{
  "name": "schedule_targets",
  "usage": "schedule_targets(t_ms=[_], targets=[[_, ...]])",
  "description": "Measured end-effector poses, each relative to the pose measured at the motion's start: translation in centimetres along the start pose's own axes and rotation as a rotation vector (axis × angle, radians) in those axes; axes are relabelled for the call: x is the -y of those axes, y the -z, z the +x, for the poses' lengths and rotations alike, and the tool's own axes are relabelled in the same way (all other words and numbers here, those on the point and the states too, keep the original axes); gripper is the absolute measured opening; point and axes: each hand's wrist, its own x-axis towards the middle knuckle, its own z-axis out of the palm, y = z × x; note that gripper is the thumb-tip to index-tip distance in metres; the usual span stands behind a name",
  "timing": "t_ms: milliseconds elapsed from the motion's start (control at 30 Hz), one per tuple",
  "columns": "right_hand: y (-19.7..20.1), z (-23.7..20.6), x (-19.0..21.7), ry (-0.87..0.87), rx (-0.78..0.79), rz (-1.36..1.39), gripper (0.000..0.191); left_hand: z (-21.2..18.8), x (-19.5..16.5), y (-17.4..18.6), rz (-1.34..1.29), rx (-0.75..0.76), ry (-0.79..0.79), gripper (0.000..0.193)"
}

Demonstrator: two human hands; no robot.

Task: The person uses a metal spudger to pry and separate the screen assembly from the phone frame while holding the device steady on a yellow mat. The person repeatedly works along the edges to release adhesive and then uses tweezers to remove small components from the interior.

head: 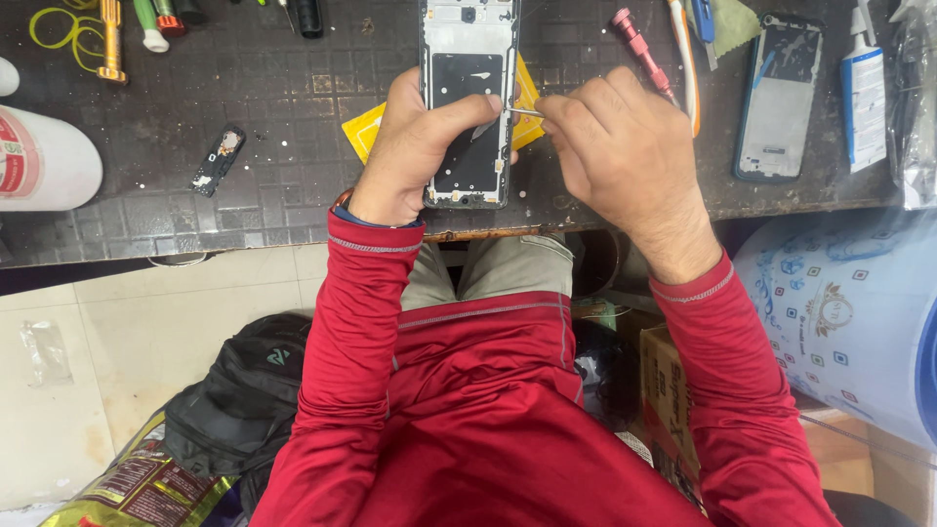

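The left hand (420, 146) wraps around the lower half of an opened phone frame (467, 98), thumb laid across its dark inner panel and pressing it flat to the work mat (273, 127), while the right hand (605, 146) has its thumb and forefinger pressed together on a thin metal tool (524, 113), probably tweezers, whose tip meets the frame's right edge just beside the left thumb. The frame lies upright near the front edge of the bench, partly over a yellow card (363, 129). To do this well, the thumb should keep the frame from sliding while the tool tip works at a shallow angle with light force, so that nothing inside gets scratched or bent; resting the right wrist on the bench would likely steady it. The mat is dark, gridded and dusty. A red-handled screwdriver (639, 49) lies near the right hand, a second phone shell (779, 98) and a glue tube (864, 88) further right, a small black part (219, 159) to the left. Below the bench are pale floor tiles (146, 322), a black backpack (244, 390) and a cardboard box (669, 390).
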Motion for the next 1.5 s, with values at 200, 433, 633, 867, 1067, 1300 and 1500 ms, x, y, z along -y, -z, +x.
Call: schedule_targets(t_ms=[200, 433, 633, 867, 1067, 1300, 1500], targets=[[-0.3, -0.2, -0.2, -0.041, 0.028, 0.043, 0.02, -0.1, 0.0, -0.1, 0.002, -0.015, 0.01, 0.024], [0.2, -0.2, -0.4, 0.002, -0.006, -0.016, 0.02, -0.2, -0.1, -0.4, -0.002, -0.01, 0.021, 0.024], [0.2, -0.2, -0.4, -0.035, 0.016, 0.036, 0.018, -0.3, 0.0, -0.4, 0.011, -0.013, 0.025, 0.024], [0.2, -0.4, -0.7, 0.008, 0.003, -0.024, 0.02, -0.3, 0.0, -0.4, 0.0, 0.003, 0.019, 0.025], [0.1, -0.5, -0.4, -0.051, 0.001, 0.029, 0.019, -0.3, -0.1, -0.4, -0.043, 0.018, 0.029, 0.025], [-0.3, -1.2, -0.1, -0.178, -0.08, 0.273, 0.015, -0.3, -0.2, -0.4, -0.051, 0.014, 0.032, 0.025], [-1.8, -3.0, 0.7, -0.511, -0.269, 0.688, 0.01, -0.1, -0.1, -0.4, -0.048, 0.003, 0.015, 0.024]])
